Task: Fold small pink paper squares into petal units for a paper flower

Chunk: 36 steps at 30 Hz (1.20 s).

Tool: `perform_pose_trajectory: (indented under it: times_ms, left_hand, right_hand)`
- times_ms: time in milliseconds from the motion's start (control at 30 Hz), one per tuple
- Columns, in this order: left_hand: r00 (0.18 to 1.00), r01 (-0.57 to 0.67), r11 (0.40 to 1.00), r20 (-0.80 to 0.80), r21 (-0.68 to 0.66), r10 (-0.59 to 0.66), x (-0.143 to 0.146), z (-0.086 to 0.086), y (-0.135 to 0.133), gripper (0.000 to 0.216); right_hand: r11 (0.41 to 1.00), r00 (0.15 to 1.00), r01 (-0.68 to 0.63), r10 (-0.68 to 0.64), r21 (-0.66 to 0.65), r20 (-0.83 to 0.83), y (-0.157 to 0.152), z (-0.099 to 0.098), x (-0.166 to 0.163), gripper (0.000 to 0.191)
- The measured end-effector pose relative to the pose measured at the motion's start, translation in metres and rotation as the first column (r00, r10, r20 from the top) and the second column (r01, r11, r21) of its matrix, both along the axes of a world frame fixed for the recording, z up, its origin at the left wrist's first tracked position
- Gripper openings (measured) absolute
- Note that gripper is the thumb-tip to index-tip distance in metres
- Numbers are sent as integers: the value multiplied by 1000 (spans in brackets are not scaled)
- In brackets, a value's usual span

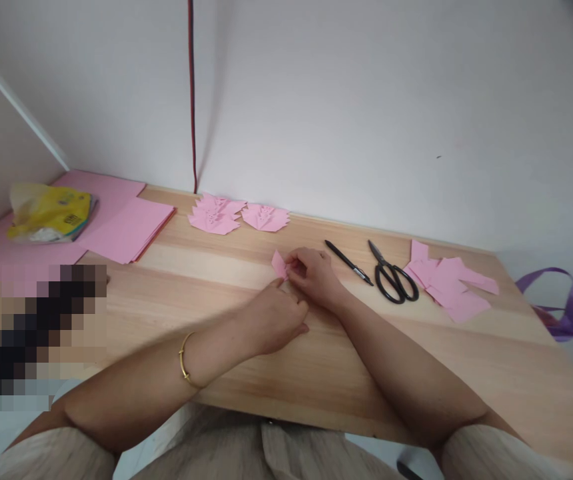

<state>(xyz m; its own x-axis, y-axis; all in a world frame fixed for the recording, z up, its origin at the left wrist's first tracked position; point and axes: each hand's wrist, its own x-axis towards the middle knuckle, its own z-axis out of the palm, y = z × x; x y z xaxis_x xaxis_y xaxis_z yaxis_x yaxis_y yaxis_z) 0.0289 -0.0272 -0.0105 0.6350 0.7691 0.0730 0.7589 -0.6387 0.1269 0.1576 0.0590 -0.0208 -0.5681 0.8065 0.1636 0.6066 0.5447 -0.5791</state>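
Observation:
A small folded piece of pink paper (280,264) lies on the wooden table (226,267), pinched between both hands. My right hand (314,275) grips its right side with the fingertips. My left hand (274,319) sits just below, fingers curled against the paper's lower edge; a gold bangle is on that wrist. Most of the paper is hidden under the fingers.
Black pen (349,263) and black scissors (391,275) lie right of my hands. Pink paper scraps (450,282) sit further right. Cut pink paper pieces (236,215) lie by the wall. Pink sheet stack (126,228) and a yellow tissue pack (49,213) are at left. Purple ribbon (566,307) hangs off the right edge.

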Motion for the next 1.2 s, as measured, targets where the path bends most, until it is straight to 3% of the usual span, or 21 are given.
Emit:
perform_pose_trajectory:
  times_ms: [700, 1200]
  left_hand:
    - [1000, 1, 1000, 12, -28, -1, 1, 4, 1, 28]
    - [999, 2, 1000, 43, 15, -3, -1, -2, 2, 27]
  right_hand:
    - [1000, 1000, -3, 2, 15, 22, 1, -1, 1, 18]
    - [999, 997, -31, 29, 16, 76, 0, 0, 1, 18]
